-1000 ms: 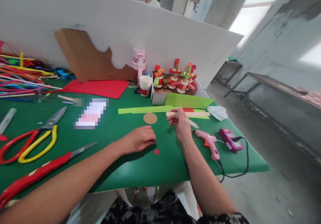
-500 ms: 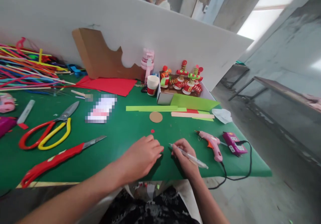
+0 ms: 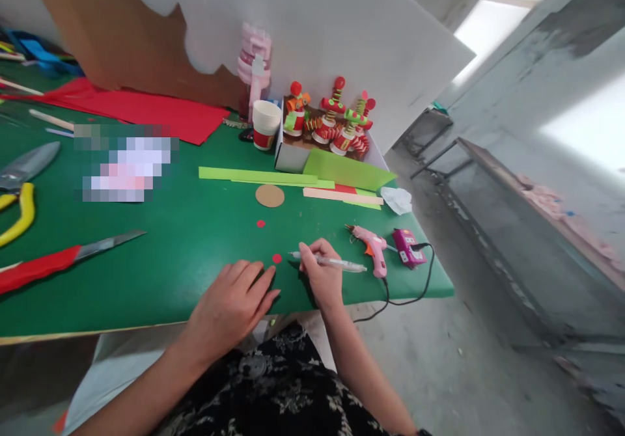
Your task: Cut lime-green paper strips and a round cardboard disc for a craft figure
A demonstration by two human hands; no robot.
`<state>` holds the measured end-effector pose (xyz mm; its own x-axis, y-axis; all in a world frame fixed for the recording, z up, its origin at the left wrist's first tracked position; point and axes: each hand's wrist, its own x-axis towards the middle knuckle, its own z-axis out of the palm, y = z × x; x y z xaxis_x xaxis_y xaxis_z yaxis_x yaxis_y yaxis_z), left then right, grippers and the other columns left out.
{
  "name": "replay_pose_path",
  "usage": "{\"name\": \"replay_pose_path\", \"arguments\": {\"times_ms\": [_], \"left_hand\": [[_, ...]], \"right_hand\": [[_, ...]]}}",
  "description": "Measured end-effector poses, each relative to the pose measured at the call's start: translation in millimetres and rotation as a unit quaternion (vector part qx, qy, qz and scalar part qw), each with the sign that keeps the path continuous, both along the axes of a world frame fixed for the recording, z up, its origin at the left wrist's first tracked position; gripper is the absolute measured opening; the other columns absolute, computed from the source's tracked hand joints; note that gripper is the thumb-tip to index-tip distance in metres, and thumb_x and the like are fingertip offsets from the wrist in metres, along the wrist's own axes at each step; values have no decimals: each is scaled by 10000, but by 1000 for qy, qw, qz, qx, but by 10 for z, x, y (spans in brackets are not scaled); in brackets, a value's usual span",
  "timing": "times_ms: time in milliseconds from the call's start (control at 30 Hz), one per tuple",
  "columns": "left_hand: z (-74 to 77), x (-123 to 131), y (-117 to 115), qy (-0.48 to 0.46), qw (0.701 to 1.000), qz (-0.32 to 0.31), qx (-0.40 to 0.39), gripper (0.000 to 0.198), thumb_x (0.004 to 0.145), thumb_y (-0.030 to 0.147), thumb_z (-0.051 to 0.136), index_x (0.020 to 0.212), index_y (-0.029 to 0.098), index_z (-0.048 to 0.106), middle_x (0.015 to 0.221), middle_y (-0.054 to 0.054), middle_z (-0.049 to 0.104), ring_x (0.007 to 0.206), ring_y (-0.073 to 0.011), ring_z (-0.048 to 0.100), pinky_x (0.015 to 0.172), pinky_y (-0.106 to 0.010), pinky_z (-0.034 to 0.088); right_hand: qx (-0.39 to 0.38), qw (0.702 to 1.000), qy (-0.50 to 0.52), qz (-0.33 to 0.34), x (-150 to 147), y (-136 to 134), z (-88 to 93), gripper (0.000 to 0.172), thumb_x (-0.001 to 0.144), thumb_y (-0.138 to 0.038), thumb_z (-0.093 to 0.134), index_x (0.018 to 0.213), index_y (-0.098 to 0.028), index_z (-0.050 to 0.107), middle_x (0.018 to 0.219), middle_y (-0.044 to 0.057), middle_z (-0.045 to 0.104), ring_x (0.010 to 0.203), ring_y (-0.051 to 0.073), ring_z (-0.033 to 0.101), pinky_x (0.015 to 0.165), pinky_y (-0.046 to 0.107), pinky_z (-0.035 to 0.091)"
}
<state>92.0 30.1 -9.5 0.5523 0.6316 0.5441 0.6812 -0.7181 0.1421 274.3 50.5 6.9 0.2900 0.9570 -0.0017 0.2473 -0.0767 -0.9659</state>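
Note:
My right hand grips a clear pen like a writing tool, its tip pointing left toward a small red paper dot on the green table. My left hand lies flat on the table near the front edge, fingers stretched out, fingertips just left of that dot. A second red dot lies farther back, and a brown cardboard disc behind it.
A pink glue gun and a magenta box with a black cable sit at right. Green and red paper strips, a paper cup, a box of craft figures, red paper and scissors lie around.
The view tilted down and shifted. Both hands drew back toward the front edge; the left hand flattened out, uncovering a red dot beside the pen tip.

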Motion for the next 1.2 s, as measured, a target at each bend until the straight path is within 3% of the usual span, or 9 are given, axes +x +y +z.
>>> {"name": "replay_pose_path", "arguments": {"times_ms": [133,267,700,1200], "left_hand": [[21,11,-5,21,1000,-4,-9,342,973,288,494,1214,116,664,1236,-143,691,1021,-283,553,827,-411,435],[2,38,-7,38,998,22,-42,425,987,357,458,1321,143,612,1323,-121,669,1126,-309,532,881,-442,412],[9,51,11,58,997,21,-50,472,1000,427,431,1317,120,597,1320,-100,674,1124,-288,523,915,-442,356],[27,47,1,48,997,23,-49,407,959,373,523,1274,139,634,1277,-119,692,1103,-290,553,901,-445,375]], "right_hand": [[-13,1000,-14,16,-22,41,-6,330,770,-489,655,637,-241,482,516,-48,506,472,115,426,471,233,339],[-8,1000,-22,16,-58,74,-10,341,782,-477,640,612,-242,461,513,-51,480,473,116,417,484,237,343],[-23,999,10,33,-22,110,17,339,780,-474,650,610,-244,468,486,-60,484,440,109,373,460,240,308],[1,998,-37,40,-50,59,46,265,725,-443,695,659,-233,546,567,-43,554,514,118,477,506,241,383]]}}
